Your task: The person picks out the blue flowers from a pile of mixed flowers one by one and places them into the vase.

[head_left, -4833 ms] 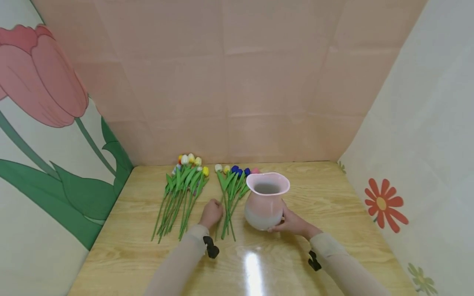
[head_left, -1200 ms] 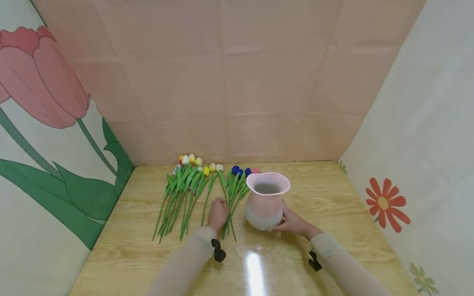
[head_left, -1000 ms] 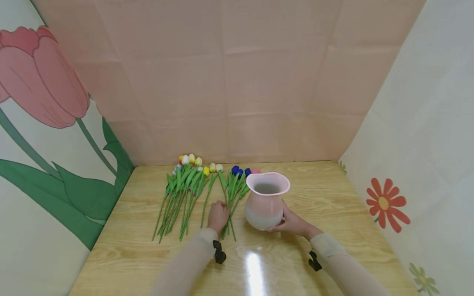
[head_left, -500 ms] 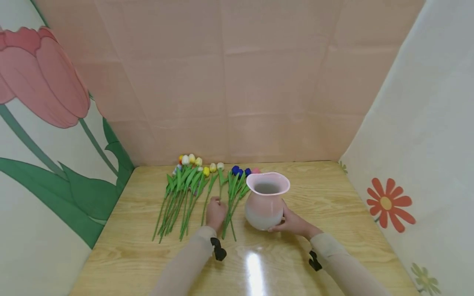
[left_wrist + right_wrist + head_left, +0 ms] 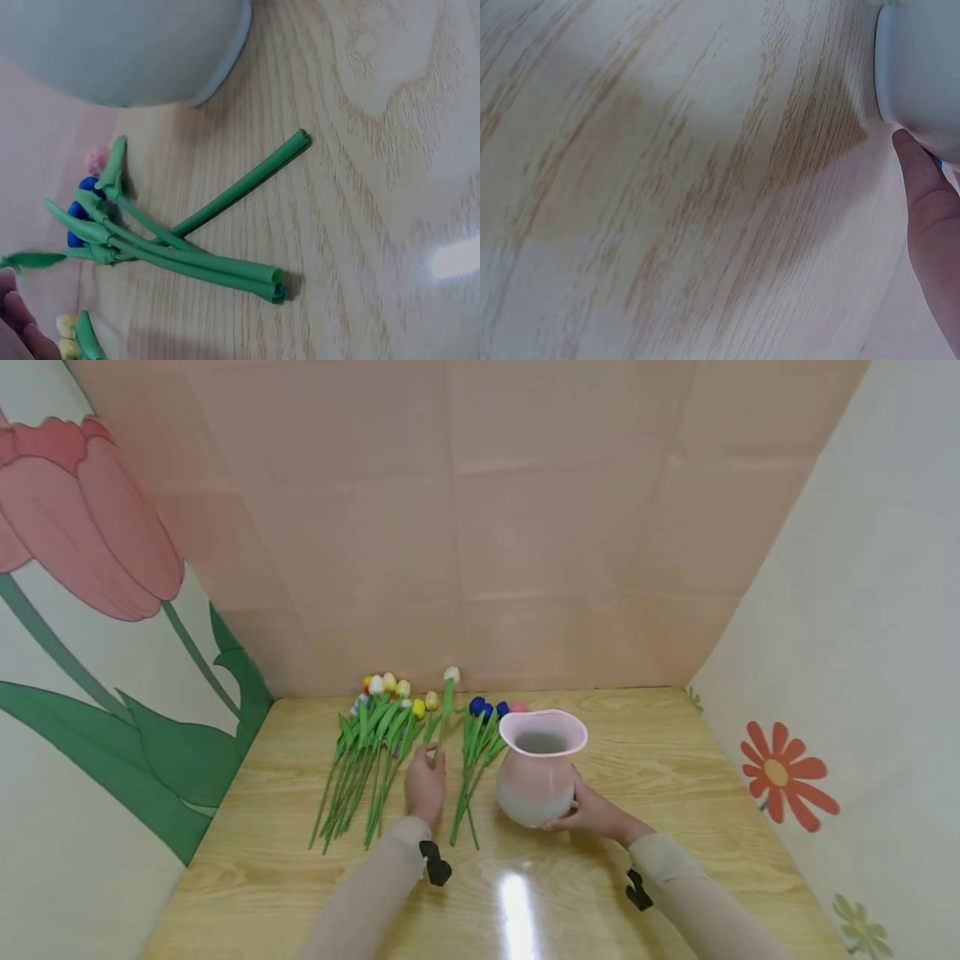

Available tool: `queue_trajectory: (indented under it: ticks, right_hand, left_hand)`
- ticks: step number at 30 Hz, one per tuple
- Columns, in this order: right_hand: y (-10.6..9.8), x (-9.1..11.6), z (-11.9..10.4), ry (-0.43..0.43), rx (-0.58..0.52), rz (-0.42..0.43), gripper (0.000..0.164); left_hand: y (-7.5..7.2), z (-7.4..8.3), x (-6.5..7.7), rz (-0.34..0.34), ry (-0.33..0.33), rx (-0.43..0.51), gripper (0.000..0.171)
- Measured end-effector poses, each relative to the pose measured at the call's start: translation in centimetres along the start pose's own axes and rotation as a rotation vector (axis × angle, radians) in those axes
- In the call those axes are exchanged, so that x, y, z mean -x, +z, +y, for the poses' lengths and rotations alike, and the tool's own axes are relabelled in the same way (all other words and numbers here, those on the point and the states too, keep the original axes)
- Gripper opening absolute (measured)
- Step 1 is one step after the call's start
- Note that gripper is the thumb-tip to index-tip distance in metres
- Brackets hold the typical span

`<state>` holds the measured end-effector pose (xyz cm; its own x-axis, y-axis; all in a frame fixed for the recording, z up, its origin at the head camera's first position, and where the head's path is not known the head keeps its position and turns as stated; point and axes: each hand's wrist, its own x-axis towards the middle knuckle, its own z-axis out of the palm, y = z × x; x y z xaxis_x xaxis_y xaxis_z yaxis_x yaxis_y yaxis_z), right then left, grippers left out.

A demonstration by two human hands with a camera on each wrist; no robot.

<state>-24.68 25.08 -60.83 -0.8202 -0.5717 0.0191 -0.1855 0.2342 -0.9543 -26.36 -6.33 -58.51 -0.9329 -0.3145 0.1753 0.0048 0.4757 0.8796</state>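
Note:
Between the two groups of tulips my left hand (image 5: 425,785) pinches the stem of a white tulip (image 5: 448,695), its bloom raised upright against the back wall. Only part of that hand's fingers (image 5: 22,330) shows in the left wrist view. My right hand (image 5: 597,814) holds the pink-and-grey vase (image 5: 534,785) low on its right side, thumb at the front near the base and the other fingers mostly hidden behind it. The vase stands upright, wide mouth up, nothing visible inside. In the right wrist view, a finger (image 5: 930,202) presses near the base.
A large bunch of white, yellow and mixed tulips (image 5: 363,777) lies at the left. One pale yellow tulip (image 5: 431,701) lies beside it. Blue and pink tulips (image 5: 468,768) lie between my left hand and the vase. A pink wall (image 5: 457,568) closes off the wooden table (image 5: 645,752) behind.
My left hand has shifted left, drawing the white tulip away from the blue ones and lifting its bloom. Earlier, the pale yellow tulip moved left. My right hand and the vase stay put.

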Motion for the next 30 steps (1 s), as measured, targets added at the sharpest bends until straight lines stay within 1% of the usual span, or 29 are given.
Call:
queue_trajectory:
  ticks: [4,6,9,13,15,17,19,21,25,30]
  right_hand:
    - [0.0,0.1,-0.2,-0.004,-0.002,-0.003,0.112]
    - [0.0,0.1,-0.2,-0.007,-0.001,-0.002,0.112]
    - [0.0,0.1,-0.2,-0.008,0.0,0.002,0.113]
    - [0.0,0.1,-0.3,0.006,-0.002,0.009,0.113]
    - [0.0,0.2,-0.5,0.008,-0.003,0.01,0.113]
    - [0.1,0.3,-0.9,0.013,-0.01,0.015,0.113]
    - [0.2,0.4,-1.4,0.017,-0.016,0.018,0.112]
    - [0.2,0.5,-2.0,0.016,-0.023,0.019,0.111]
    - [0.3,0.6,-2.2,0.011,-0.009,0.02,0.11]
    - [0.1,0.2,-0.8,0.006,0.024,0.023,0.112]
  left_hand:
    - [-0.4,0.1,-0.1,0.07,0.076,0.019,0.036]
    - [-0.8,0.4,-0.2,0.1,0.114,0.024,0.036]
    - [-1.6,0.8,-0.3,0.153,0.171,0.018,0.033]
    - [-2.5,0.6,-0.7,0.211,0.219,0.013,0.029]
    - [-2.9,0.4,-0.9,0.226,0.23,0.022,0.031]
    - [-3.2,-0.2,-1.1,0.237,0.241,0.004,0.033]
    - [-3.6,-0.5,-1.2,0.235,0.247,0.003,0.034]
    - [-3.9,-0.9,-1.3,0.236,0.25,-0.022,0.033]
    - [-4.3,-1.4,-1.1,0.23,0.233,-0.113,0.033]
    - [-4.5,-2.0,-0.9,0.252,0.188,-0.286,0.03]
